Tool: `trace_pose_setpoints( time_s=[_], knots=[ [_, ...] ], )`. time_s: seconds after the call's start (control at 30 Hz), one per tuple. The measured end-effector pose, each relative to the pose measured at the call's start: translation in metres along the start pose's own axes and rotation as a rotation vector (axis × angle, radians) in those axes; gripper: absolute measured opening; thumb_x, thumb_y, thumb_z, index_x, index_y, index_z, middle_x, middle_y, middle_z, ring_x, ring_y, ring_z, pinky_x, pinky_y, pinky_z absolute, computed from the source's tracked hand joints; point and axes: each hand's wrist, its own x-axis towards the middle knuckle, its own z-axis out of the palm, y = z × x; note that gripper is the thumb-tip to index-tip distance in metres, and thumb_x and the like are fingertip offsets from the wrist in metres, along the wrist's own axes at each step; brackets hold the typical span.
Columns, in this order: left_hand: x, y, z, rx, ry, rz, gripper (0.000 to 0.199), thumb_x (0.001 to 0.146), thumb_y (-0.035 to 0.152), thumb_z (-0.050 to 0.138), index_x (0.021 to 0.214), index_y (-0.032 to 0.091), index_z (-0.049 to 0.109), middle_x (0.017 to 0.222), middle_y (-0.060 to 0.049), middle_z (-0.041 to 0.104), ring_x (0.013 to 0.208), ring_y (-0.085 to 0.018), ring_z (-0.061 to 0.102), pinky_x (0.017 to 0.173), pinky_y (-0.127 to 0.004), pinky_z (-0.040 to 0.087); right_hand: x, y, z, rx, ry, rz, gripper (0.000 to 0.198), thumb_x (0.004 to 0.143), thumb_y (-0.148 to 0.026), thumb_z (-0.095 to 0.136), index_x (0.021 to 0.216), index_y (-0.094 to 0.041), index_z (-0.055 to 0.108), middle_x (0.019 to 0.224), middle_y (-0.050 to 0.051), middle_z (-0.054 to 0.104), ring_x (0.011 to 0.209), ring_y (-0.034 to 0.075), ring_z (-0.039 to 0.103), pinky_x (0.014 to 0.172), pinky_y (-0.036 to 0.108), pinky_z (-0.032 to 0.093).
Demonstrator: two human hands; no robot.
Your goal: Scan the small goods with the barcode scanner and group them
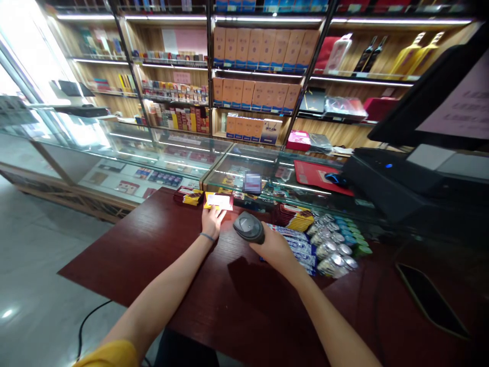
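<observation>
My left hand [211,223] grips the near edge of a flat yellow and maroon packet [226,201], like a wrapped chocolate bar, at the far side of the dark red-brown table. A bright glow falls on the packet's pale label. In my right hand [278,248] is a black handheld barcode scanner [248,228], its head pointed toward the packet. Left of the held packet lies a small stack of similar packets [188,195]. Another row of packets [295,218] sits beyond my right hand, and blue and white packets [303,250] lie partly hidden behind it.
Silver-lidded containers [331,244] and green and blue ones [355,237] stand at the right. A phone [431,298] lies near a black point-of-sale terminal [385,178]. The glass display counter [171,153] borders the table's far edge, with stocked shelves behind.
</observation>
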Motion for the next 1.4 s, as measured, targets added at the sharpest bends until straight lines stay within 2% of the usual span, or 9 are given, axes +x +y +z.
trace_pose_setpoints(
  time_s=[0.17,0.33,0.67,0.8,0.93,1.0,1.07,1.2,1.4],
  knots=[
    [0.000,0.002,0.001,0.013,0.009,-0.011,0.014,0.091,0.024,0.064,0.103,0.025,0.056,0.113,-0.004,0.068,0.107,-0.016,0.067,0.103,-0.047,0.051,0.000,-0.001,0.000,0.003,-0.003,0.044,0.037,0.077,-0.030,0.066,0.111,-0.027,0.053,0.098,0.006,0.073,0.095,0.030,0.069,0.071,0.031,0.043],
    [0.002,0.002,0.002,-0.009,0.124,-0.052,0.013,0.091,0.020,0.065,0.101,0.023,0.056,0.100,-0.001,0.069,0.088,-0.012,0.067,0.099,-0.046,0.054,0.001,0.000,-0.003,-0.005,0.027,0.047,0.037,0.078,-0.032,0.066,0.109,-0.028,0.046,0.093,0.003,0.072,0.090,0.029,0.070,0.067,0.028,0.040],
    [0.002,0.002,0.003,-0.030,0.121,-0.038,0.017,0.086,0.022,0.070,0.098,0.022,0.058,0.097,0.000,0.069,0.079,-0.011,0.065,0.094,-0.045,0.055,0.000,0.001,-0.005,-0.027,0.038,0.040,0.041,0.078,-0.034,0.067,0.113,-0.029,0.046,0.093,0.003,0.073,0.089,0.028,0.071,0.064,0.026,0.039],
    [0.000,0.003,0.003,-0.018,0.120,-0.023,0.024,0.081,0.023,0.075,0.099,0.022,0.059,0.096,0.000,0.069,0.078,-0.011,0.065,0.091,-0.042,0.056,0.001,0.002,-0.006,-0.035,0.046,0.035,0.043,0.078,-0.033,0.066,0.117,-0.028,0.050,0.095,0.005,0.074,0.092,0.031,0.072,0.068,0.029,0.043],
    [0.001,0.006,0.004,0.064,0.127,0.011,0.028,0.075,0.032,0.078,0.095,0.020,0.062,0.094,-0.002,0.069,0.077,-0.013,0.066,0.080,-0.035,0.057,0.003,0.005,-0.008,0.044,0.095,-0.002,0.046,0.078,-0.032,0.065,0.122,-0.025,0.054,0.102,0.009,0.075,0.104,0.032,0.070,0.079,0.033,0.048],
    [0.006,0.011,0.004,0.164,0.146,0.100,0.030,0.073,0.037,0.078,0.092,0.018,0.065,0.088,-0.002,0.069,0.077,-0.014,0.066,0.075,-0.031,0.056,0.003,0.006,-0.009,0.101,0.116,-0.023,0.047,0.077,-0.031,0.065,0.123,-0.024,0.056,0.104,0.009,0.076,0.108,0.032,0.069,0.083,0.035,0.049],
    [0.013,0.020,0.003,0.293,0.171,0.261,0.031,0.073,0.040,0.076,0.090,0.016,0.067,0.084,-0.002,0.069,0.077,-0.015,0.066,0.075,-0.030,0.055,0.002,0.006,-0.010,0.141,0.131,-0.037,0.046,0.077,-0.030,0.065,0.122,-0.024,0.058,0.104,0.010,0.076,0.110,0.032,0.068,0.086,0.036,0.050],
    [0.025,0.053,-0.001,0.611,0.211,0.594,0.026,0.079,0.038,0.071,0.095,0.016,0.073,0.091,-0.005,0.073,0.088,-0.019,0.068,0.086,-0.033,0.054,0.001,0.006,-0.012,0.175,0.150,-0.054,0.046,0.077,-0.033,0.065,0.121,-0.024,0.060,0.104,0.010,0.076,0.109,0.032,0.069,0.088,0.038,0.051],
    [0.029,0.119,-0.019,1.067,-0.024,0.979,0.024,0.094,0.034,0.059,0.108,0.023,0.075,0.107,-0.005,0.076,0.101,-0.021,0.069,0.093,-0.034,0.053,-0.001,0.006,-0.013,0.160,0.193,-0.085,0.049,0.077,-0.034,0.065,0.125,-0.023,0.059,0.104,0.010,0.077,0.109,0.032,0.070,0.089,0.038,0.052]
  ],
)
